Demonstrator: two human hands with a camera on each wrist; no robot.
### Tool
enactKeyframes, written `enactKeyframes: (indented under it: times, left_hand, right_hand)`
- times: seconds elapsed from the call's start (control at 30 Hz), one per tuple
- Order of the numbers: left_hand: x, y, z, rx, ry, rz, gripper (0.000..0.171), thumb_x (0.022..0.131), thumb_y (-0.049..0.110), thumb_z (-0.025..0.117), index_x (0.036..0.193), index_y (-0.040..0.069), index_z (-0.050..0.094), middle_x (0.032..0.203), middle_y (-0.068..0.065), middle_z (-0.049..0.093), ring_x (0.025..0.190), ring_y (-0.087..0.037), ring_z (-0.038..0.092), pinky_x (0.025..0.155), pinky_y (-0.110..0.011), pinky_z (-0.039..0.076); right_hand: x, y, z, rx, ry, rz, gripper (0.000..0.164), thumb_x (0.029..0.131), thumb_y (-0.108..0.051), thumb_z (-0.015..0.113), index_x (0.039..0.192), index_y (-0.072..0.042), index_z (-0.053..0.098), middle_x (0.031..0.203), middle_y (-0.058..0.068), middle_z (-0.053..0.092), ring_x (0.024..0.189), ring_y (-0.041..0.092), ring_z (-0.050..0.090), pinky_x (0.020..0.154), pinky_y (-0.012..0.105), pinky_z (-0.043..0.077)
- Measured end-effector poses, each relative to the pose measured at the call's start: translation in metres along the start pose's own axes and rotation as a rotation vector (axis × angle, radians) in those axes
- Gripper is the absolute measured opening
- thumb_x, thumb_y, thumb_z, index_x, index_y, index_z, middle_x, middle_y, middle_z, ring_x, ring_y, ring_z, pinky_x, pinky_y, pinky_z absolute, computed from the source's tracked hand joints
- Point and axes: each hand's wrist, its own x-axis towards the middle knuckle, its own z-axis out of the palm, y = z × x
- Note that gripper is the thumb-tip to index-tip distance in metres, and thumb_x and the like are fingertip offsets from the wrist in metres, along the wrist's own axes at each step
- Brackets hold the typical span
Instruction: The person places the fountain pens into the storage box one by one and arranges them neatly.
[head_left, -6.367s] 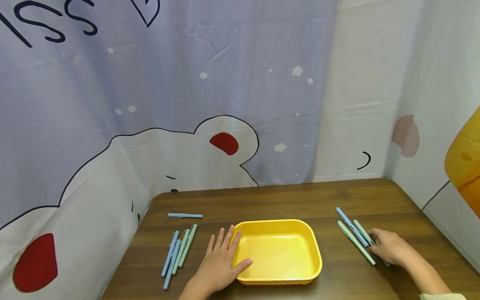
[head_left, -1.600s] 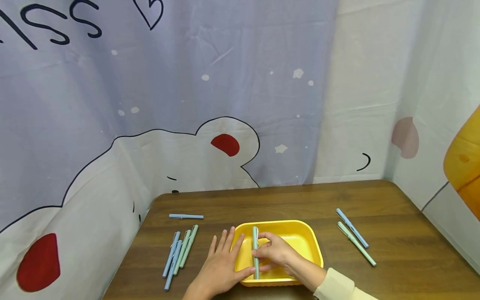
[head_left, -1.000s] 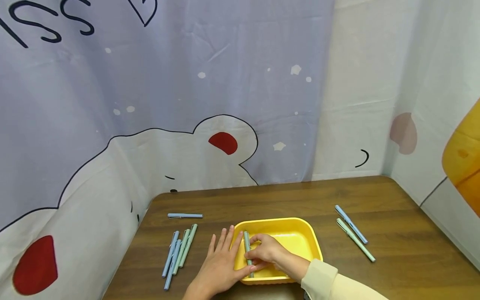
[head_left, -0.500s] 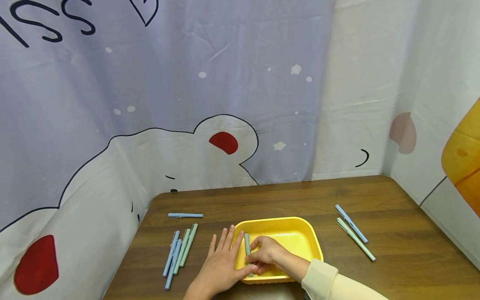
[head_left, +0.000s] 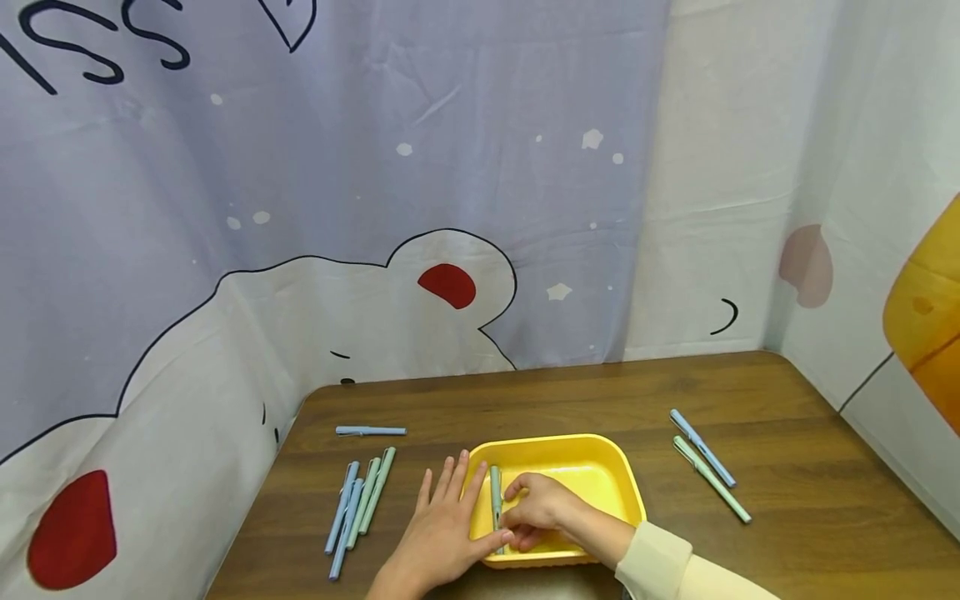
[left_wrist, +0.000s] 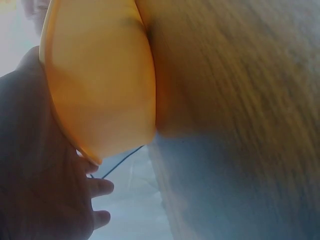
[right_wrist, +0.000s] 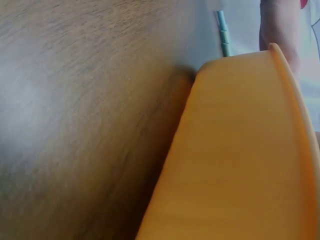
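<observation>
In the head view, a green clip-capped pen [head_left: 496, 487] is now laid lengthwise inside the yellow plastic tray [head_left: 600, 479], near its left wall; half a second ago it was pinched by the right hand [head_left: 543, 508]. The right fingers are half curled beside the barrel and slightly parted, with nothing apparently gripped — the pen is judged to be released there. The tray's left rim is covered by the left hand [head_left: 442, 525], its fingers straight and spread, nothing grasped. To the right, a blue pen [head_left: 702, 447] and a second green pen [head_left: 711, 479] are left on the wooden tabletop [head_left: 525, 400].

In the left wrist view, the tray's outer wall is shown beside the left hand.

In the right wrist view, the right fingers are hidden — their release cannot be confirmed there.
</observation>
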Motion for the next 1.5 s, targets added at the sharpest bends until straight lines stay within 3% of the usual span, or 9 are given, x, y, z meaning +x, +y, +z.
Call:
enactKeyframes:
  times: [0.37,0.63,0.87,1.2,1.5]
  left_hand:
    - [0.0,-0.002,0.002,-0.02,-0.034,-0.019,0.092,0.08,0.078,0.037,0.15,0.022,0.018,0.157,-0.007,0.001,0.143,-0.034,0.007,0.11,-0.06,0.0]
    - [0.001,-0.004,0.005,-0.012,-0.031,-0.016,0.091,0.08,0.077,0.037,0.15,0.021,0.02,0.157,-0.007,0.005,0.143,-0.032,0.009,0.111,-0.059,0.0]
    - [0.0,-0.003,0.005,-0.028,-0.045,-0.024,0.091,0.08,0.078,0.036,0.15,0.022,0.021,0.157,-0.007,0.005,0.143,-0.033,0.009,0.111,-0.06,0.0]
    - [0.001,-0.003,0.004,-0.031,-0.062,-0.042,0.092,0.079,0.079,0.035,0.15,0.023,0.018,0.157,-0.006,0.004,0.143,-0.032,0.007,0.111,-0.059,-0.001]
    - [0.0,-0.002,0.004,-0.034,-0.052,-0.034,0.091,0.08,0.078,0.036,0.15,0.022,0.019,0.157,-0.006,0.005,0.143,-0.032,0.007,0.111,-0.06,0.0]
  right_hand:
    - [-0.019,-0.005,-0.023,-0.051,0.0,-0.034,0.035,0.081,-0.011,0.069,0.11,0.001,0.053,0.079,0.015,0.065,0.062,0.025,0.066,0.058,0.039,0.056]
    - [-0.041,-0.01,-0.049,-0.127,0.007,-0.128,0.037,0.083,-0.017,0.069,0.112,0.0,0.053,0.087,0.013,0.064,0.072,0.027,0.065,0.063,0.042,0.056]
    - [-0.062,-0.013,-0.072,-0.143,0.047,-0.192,0.035,0.086,-0.022,0.067,0.113,-0.004,0.055,0.093,0.01,0.06,0.074,0.026,0.064,0.067,0.041,0.055]
    - [-0.082,-0.006,-0.102,-0.142,0.146,-0.263,0.04,0.086,-0.02,0.066,0.118,-0.001,0.053,0.097,0.009,0.061,0.085,0.024,0.061,0.071,0.035,0.054]
    - [-0.094,0.004,-0.125,-0.191,0.19,-0.328,0.044,0.088,-0.024,0.065,0.121,0.001,0.05,0.106,0.015,0.06,0.092,0.024,0.061,0.07,0.034,0.054]
